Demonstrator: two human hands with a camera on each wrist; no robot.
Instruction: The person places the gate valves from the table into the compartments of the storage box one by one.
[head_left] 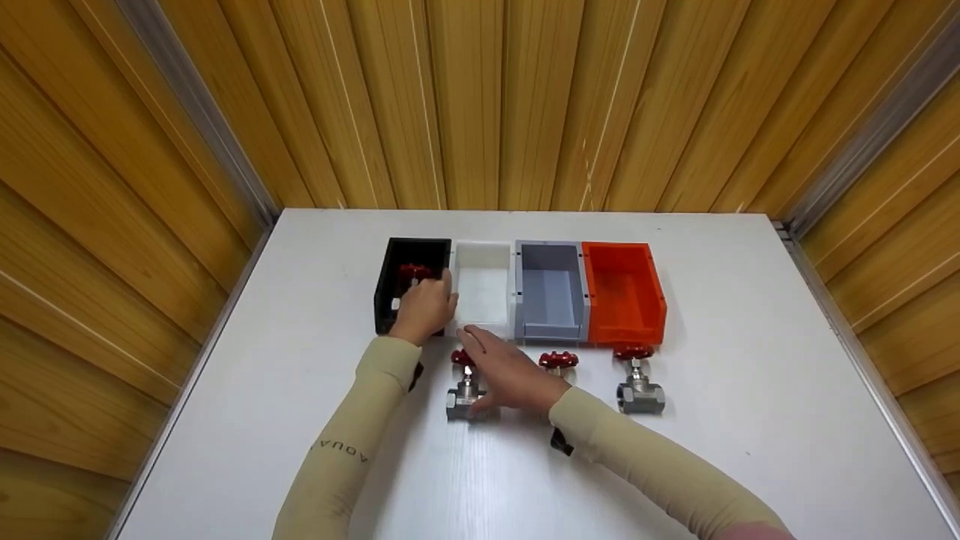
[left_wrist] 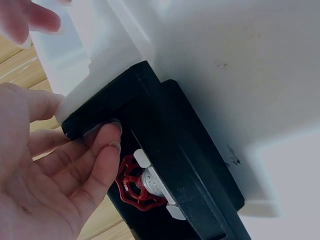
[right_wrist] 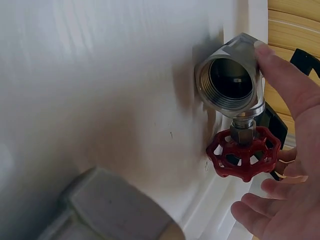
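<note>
My left hand (head_left: 426,306) reaches over the black bin (head_left: 384,300) and grips its side wall next to the white bin (head_left: 484,289). In the left wrist view, its fingers (left_wrist: 102,160) lie inside the black bin, close to a gate valve (left_wrist: 150,182) with a red handwheel. Stretched above the table, my right hand (head_left: 521,379) is beside another gate valve (head_left: 459,405). The right wrist view shows the thumb (right_wrist: 280,75) touching that valve's threaded metal body (right_wrist: 230,82), the other fingers extended beyond its red handwheel (right_wrist: 244,155).
A grey bin (head_left: 551,292) and an orange bin (head_left: 622,292) continue the row. Partly behind my right hand stands a valve with a red handwheel (head_left: 559,361); another valve (head_left: 640,396) stands farther right. Wood-patterned walls (head_left: 480,105) enclose the white table (head_left: 247,360).
</note>
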